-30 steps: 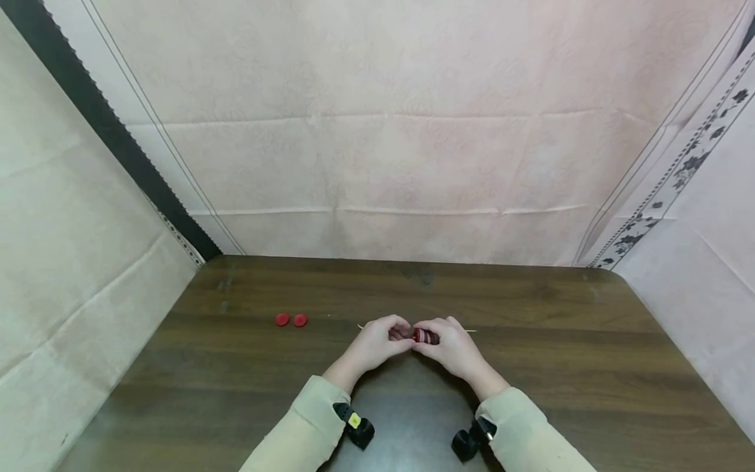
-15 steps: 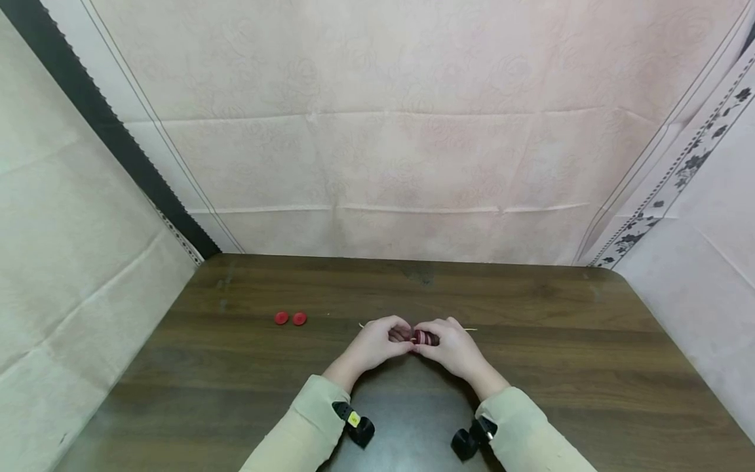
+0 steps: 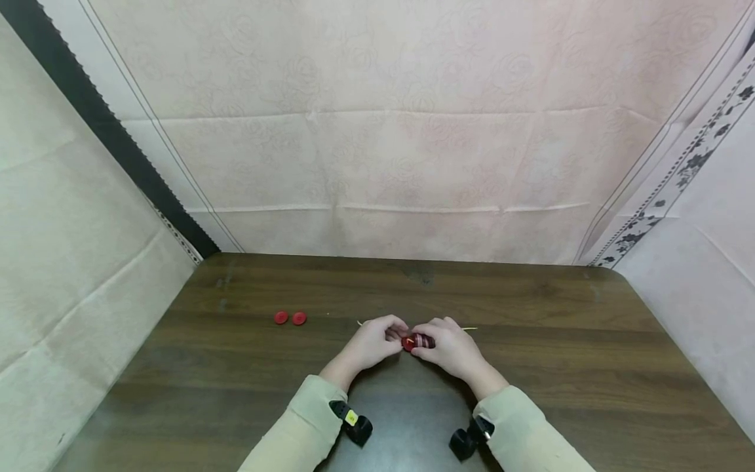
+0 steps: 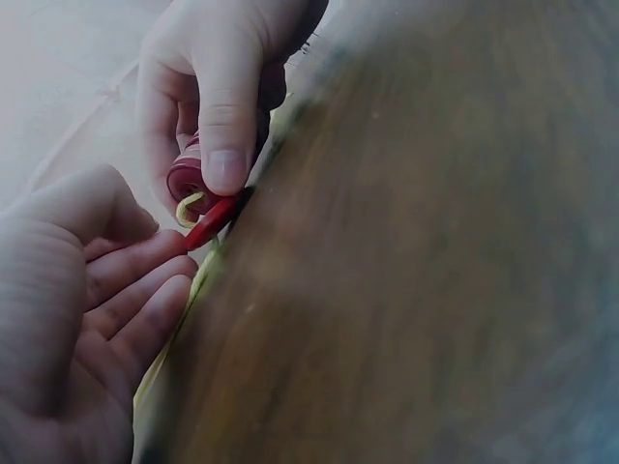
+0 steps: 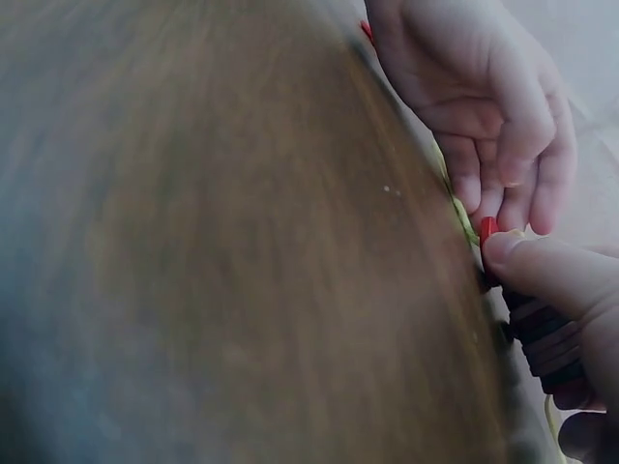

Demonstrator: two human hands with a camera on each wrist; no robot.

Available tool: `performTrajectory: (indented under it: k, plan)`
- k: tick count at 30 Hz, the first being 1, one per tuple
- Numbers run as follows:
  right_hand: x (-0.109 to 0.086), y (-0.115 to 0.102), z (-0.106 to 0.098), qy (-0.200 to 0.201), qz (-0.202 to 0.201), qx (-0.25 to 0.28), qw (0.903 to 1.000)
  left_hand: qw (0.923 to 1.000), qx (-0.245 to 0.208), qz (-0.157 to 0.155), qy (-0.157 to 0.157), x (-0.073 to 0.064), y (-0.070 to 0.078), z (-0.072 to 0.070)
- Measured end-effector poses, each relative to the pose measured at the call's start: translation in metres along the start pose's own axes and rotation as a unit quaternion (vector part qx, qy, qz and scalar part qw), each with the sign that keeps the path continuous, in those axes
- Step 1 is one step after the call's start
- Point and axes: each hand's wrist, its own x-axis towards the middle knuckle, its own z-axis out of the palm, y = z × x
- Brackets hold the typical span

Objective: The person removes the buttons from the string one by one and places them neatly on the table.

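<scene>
My right hand (image 3: 446,342) grips a stack of dark red and pinkish discs (image 3: 422,340), which look like buttons. A bright red disc (image 4: 211,224) sits tilted at the stack's left end. A yellow cord (image 4: 191,205) loops out beside it, and more cord runs below the left fingers. My right thumb presses at the edge of this disc. Just left of it is my left hand (image 3: 373,341), its fingers (image 4: 160,253) loosely extended, with the tips at the disc's edge. Nothing is pinched between its thumb and fingers. Most of the stack is hidden behind the right fingers.
Two red discs, one left (image 3: 280,317) and one right (image 3: 299,318), lie side by side on the brown wooden table (image 3: 236,393). Pale cloth (image 3: 377,164) hangs behind the table and at both sides. Cord ends poke out past both hands.
My left hand has come slightly away to the left from the right hand. The bright red disc at the stack's end has tilted into view. The two loose discs stay put.
</scene>
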Motion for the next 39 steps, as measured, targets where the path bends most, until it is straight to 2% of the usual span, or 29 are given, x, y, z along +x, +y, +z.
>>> performTrajectory:
  k: [5, 10, 15, 18, 24, 30, 35, 39]
  plan:
    - [0.0, -0.001, 0.0, 0.0, 0.0, -0.008, 1.0, 0.9985, 0.048, 0.024, -0.015, 0.001, 0.003, -0.001]
    - [-0.001, -0.001, 0.001, 0.004, 0.004, 0.003, 1.0, 0.9948, 0.094, 0.04, 0.006, 0.001, 0.005, 0.0]
    - [-0.002, 0.0, 0.003, 0.013, 0.003, 0.007, 0.9999, 0.9932, 0.108, 0.039, 0.016, 0.001, 0.006, 0.001]
    - [-0.002, 0.0, 0.004, 0.02, 0.002, 0.004, 0.9998, 0.9944, 0.099, 0.03, 0.023, 0.001, 0.006, 0.003]
    - [-0.002, -0.002, 0.005, 0.03, -0.003, -0.004, 0.9995, 0.9984, 0.038, 0.02, 0.036, 0.002, 0.005, 0.009]
    - [-0.003, -0.002, 0.005, 0.038, 0.011, 0.022, 0.999, 0.9991, 0.003, 0.012, 0.039, 0.002, 0.005, 0.011]
    - [-0.002, 0.001, 0.005, 0.045, 0.011, 0.056, 0.9974, 0.9992, -0.003, 0.005, 0.04, 0.003, 0.007, 0.01]
    - [-0.001, 0.002, 0.004, 0.048, 0.001, 0.055, 0.9973, 0.9993, -0.003, -0.004, 0.037, 0.003, 0.009, 0.009]
